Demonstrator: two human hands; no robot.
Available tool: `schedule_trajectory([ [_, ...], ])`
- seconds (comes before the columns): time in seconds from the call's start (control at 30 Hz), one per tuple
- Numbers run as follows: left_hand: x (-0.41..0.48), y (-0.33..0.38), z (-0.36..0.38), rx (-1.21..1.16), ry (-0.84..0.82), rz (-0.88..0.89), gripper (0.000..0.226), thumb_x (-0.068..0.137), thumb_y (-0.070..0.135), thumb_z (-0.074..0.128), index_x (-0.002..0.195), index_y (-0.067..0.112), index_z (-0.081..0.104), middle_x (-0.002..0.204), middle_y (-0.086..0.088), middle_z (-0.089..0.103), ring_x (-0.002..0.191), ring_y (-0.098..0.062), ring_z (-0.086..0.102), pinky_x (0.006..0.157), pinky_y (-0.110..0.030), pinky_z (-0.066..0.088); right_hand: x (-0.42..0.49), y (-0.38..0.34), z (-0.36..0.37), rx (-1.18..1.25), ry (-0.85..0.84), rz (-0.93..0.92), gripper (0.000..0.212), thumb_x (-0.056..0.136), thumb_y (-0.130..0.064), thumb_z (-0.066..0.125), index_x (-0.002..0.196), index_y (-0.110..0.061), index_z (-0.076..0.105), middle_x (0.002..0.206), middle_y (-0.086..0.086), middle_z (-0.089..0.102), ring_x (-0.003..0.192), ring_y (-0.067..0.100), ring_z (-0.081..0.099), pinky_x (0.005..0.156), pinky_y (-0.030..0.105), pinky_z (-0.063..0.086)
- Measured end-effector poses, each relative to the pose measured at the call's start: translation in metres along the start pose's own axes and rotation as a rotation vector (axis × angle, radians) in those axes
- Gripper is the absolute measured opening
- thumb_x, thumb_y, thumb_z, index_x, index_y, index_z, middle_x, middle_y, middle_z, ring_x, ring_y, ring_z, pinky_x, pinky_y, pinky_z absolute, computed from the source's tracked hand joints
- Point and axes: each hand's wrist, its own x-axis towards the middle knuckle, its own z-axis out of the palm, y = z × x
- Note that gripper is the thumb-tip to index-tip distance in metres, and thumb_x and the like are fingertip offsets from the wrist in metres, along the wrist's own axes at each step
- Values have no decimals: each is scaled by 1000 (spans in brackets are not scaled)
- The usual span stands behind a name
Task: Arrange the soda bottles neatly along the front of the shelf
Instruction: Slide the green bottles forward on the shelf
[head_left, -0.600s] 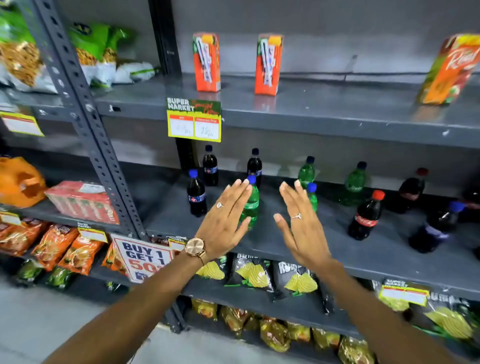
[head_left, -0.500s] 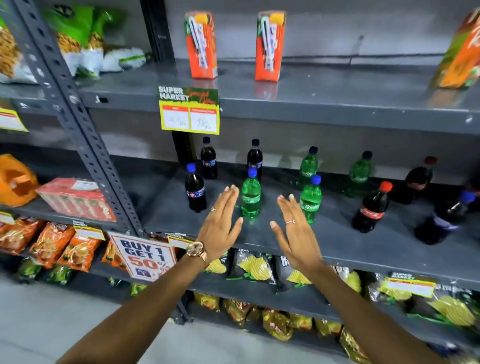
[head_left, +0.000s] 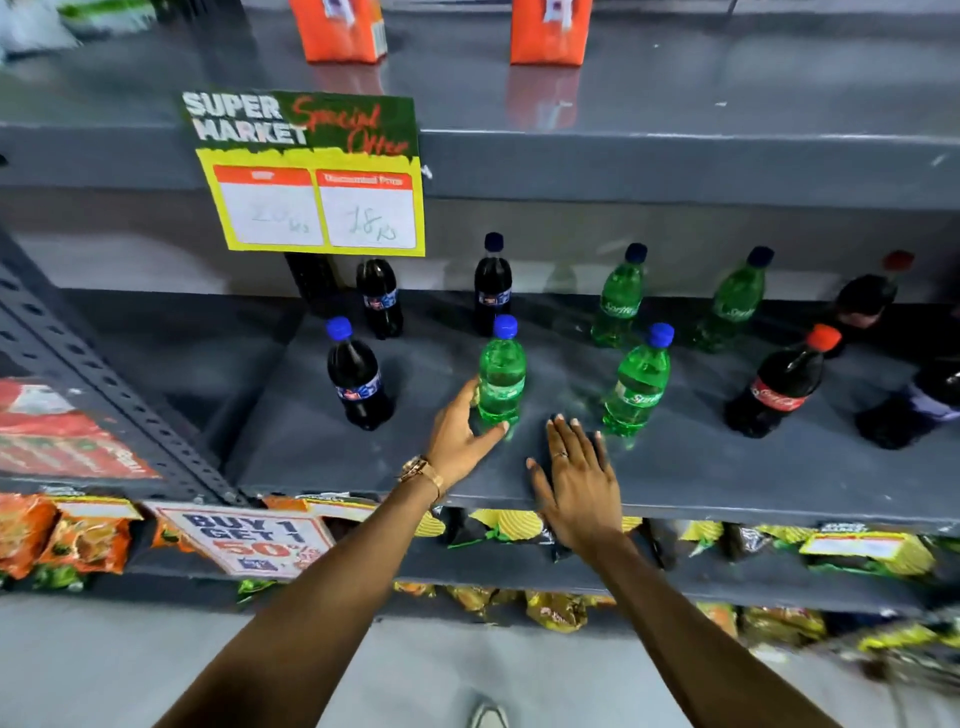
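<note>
Grey metal shelving fills the view, and the middle shelf (head_left: 701, 478) carries the soda bottles in a loose scatter rather than a row. A green bottle (head_left: 501, 376) with a blue cap is taken as the landmark: it stands upright, its long axis vertical, set back from the shelf's front edge.

To its left and slightly nearer the front, a dark bottle (head_left: 358, 382) is seen; behind it, two more dark bottles stand near the back wall. To its right, a second green bottle (head_left: 638, 387) stands at about the same depth, and further right a red-capped cola (head_left: 779, 387). Two more green bottles and further dark ones are placed behind and to the right of the landmark, towards the back. A yellow price tag (head_left: 311, 171) hangs from the shelf above, up and to the left.

The left hand (head_left: 460, 434) is curled around the lower left side of the green bottle, fingers wrapped behind it and thumb at its base; a grasp appears to be closing or just made, though full grip cannot be confirmed. The right hand (head_left: 576, 483) is spread flat and empty, palm down on the shelf just right of and in front of the same bottle, touching nothing else.

The bottle lies directly ahead of the left hand, which is the nearer one. A straight pull towards the front edge is judged to be the coming move, with the bottle kept upright.
</note>
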Motion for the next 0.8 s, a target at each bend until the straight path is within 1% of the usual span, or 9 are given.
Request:
schedule_trajectory([
  [0.1, 0, -2, 2, -8, 68, -2, 55, 67, 24, 84, 113, 13, 57, 111, -6, 69, 103, -19, 63, 92, -34, 50, 14, -10, -10, 368, 21, 120, 69, 85, -37, 46, 146, -6, 32, 149, 16, 41, 139, 31, 33, 117, 36, 19],
  [0.17, 0, -5, 4, 14, 100, 26, 55, 61, 28, 87, 105, 12, 57, 103, -5, 68, 96, -19, 62, 82, -22, 46, 26, -23, -17, 709, 41, 145, 70, 80, -34, 49, 144, -8, 36, 147, 12, 45, 137, 25, 38, 111, 29, 25],
  [0.23, 0, -7, 3, 92, 132, 63, 51, 61, 23, 85, 101, 11, 55, 99, -7, 65, 92, -24, 60, 74, -20, 40, 35, -37, -19, 864, 85, 90, 66, 80, -40, 62, 139, -16, 45, 138, 3, 54, 129, 13, 47, 106, 24, 35],
  [0.3, 0, -8, 0, 198, 156, 48, 53, 61, 23, 81, 104, 13, 52, 104, -9, 61, 97, -28, 56, 78, -26, 40, 44, -47, -17, 901, 124, 121, 62, 72, -51, 75, 123, -23, 55, 120, -5, 62, 116, 7, 56, 96, 22, 44],
  [0.37, -1, -10, -1, 287, 128, 14, 62, 62, 27, 77, 115, 13, 48, 117, -12, 57, 111, -31, 51, 93, -35, 42, 50, -50, -12, 859, 147, 174, 59, 64, -51, 81, 108, -23, 57, 107, -3, 61, 106, 14, 58, 88, 25, 46],
  [0.43, -3, -15, -2, 419, 15, 32, 70, 71, 36, 71, 128, 10, 42, 136, -14, 49, 131, -34, 40, 113, -41, 31, 54, -50, -7, 804, 158, 194, 58, 61, -41, 87, 106, -17, 58, 103, 2, 63, 103, 21, 60, 86, 30, 48],
  [0.5, -10, -21, -2, 565, -127, 85, 78, 83, 47, 58, 143, 8, 28, 154, -14, 31, 146, -28, 20, 123, -39, 12, 52, -46, -5, 822, 175, 214, 59, 61, -32, 89, 108, -13, 59, 105, 7, 68, 102, 22, 64, 89, 39, 52],
  [0.6, -19, -26, -3, 748, -205, 187, 73, 94, 49, 35, 149, 8, 12, 161, -11, 11, 149, -20, 2, 123, -36, -2, 41, -40, -7, 868, 208, 234, 61, 64, -28, 88, 114, -12, 57, 108, 7, 71, 101, 19, 67, 88, 42, 55],
  [0.8, -41, -12, 14, 856, -199, 198, 63, 98, 39, 23, 149, 4, 9, 160, -15, 10, 149, -24, 4, 121, -36, -4, -17, 3, -25, 933, 268, 325, 57, 68, -27, 84, 116, -25, 53, 106, -1, 72, 99, 10, 68, 87, 32, 55],
])
